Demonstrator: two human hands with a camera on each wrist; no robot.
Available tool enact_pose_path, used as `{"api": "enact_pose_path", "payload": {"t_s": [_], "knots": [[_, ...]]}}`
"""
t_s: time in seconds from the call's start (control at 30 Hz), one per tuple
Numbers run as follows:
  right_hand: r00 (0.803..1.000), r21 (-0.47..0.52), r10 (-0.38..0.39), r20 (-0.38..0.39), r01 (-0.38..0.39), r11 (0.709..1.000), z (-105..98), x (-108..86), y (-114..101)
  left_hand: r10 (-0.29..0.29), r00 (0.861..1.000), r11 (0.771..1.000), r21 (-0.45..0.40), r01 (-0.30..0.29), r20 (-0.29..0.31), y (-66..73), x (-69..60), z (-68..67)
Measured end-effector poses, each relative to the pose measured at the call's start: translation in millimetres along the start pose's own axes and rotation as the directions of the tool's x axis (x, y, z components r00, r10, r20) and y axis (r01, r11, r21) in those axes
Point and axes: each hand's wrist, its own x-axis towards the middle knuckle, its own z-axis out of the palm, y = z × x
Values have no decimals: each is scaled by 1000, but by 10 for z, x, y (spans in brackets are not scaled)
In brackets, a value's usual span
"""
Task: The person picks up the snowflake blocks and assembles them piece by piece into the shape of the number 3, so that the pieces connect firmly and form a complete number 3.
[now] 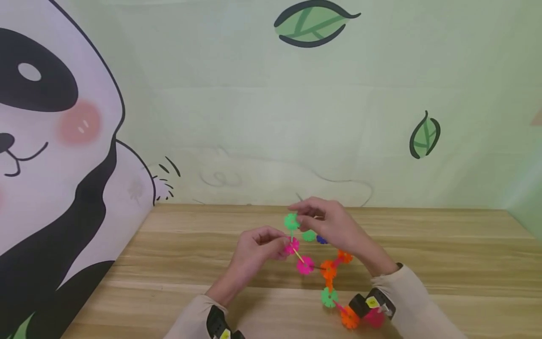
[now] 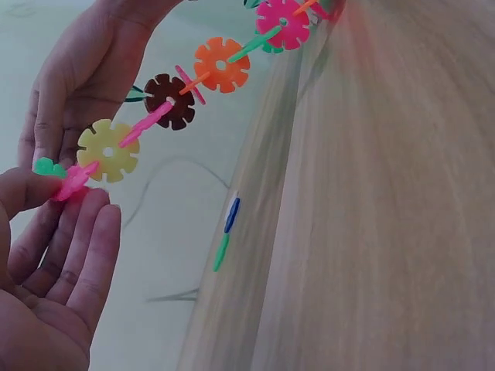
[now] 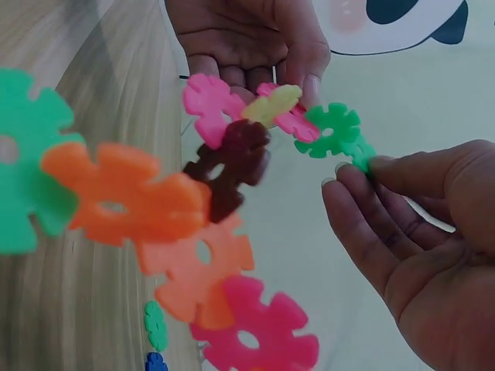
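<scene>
A chain of notched plastic snowflake discs hangs between and below both hands. My left hand (image 1: 258, 247) pinches a pink disc (image 3: 295, 124) near the chain's upper end, thumb against fingers. A green disc (image 3: 332, 130) joins onto that pink one. At the chain's tip, my right hand (image 3: 441, 224) pinches another green disc (image 3: 359, 152), seen partly edge-on. Farther along the chain come a yellow disc (image 2: 108, 151), a dark brown disc (image 2: 169, 102) and an orange disc (image 2: 222, 65). The lower links, including a green disc (image 1: 329, 297), hang near the right forearm, which partly hides them.
On the wooden table (image 1: 182, 278), a loose green disc (image 1: 308, 236) and a blue disc (image 1: 322, 239) lie beside each other behind the chain. A pale green wall cloth (image 1: 237, 117) with a panda and leaves stands at the table's back edge.
</scene>
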Motion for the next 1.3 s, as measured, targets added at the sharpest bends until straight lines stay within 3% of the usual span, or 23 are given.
{"api": "enact_pose_path", "payload": {"t_s": [0.13, 0.57, 0.97, 1.13, 1.3], "knots": [[999, 14, 49, 13, -50, 999, 11, 2, -13, 9, 1000, 1000, -1, -9, -29, 25, 8, -11], [997, 10, 20, 72, -21, 1000, 81, 30, -29, 29, 997, 999, -27, -31, -73, 65, 14, -33], [1000, -31, -1, -9, 1, 1000, -304, 92, 94, 21, 998, 998, -50, -24, -60, 35, 21, -25], [997, -132, 57, 45, -50, 990, -384, 223, 246, 14, 998, 999, -41, -16, -54, 42, 15, -36], [978, -194, 161, 132, -133, 972, -375, 333, 471, 1, 998, 999, -40, -3, -61, 41, 19, -40]]}}
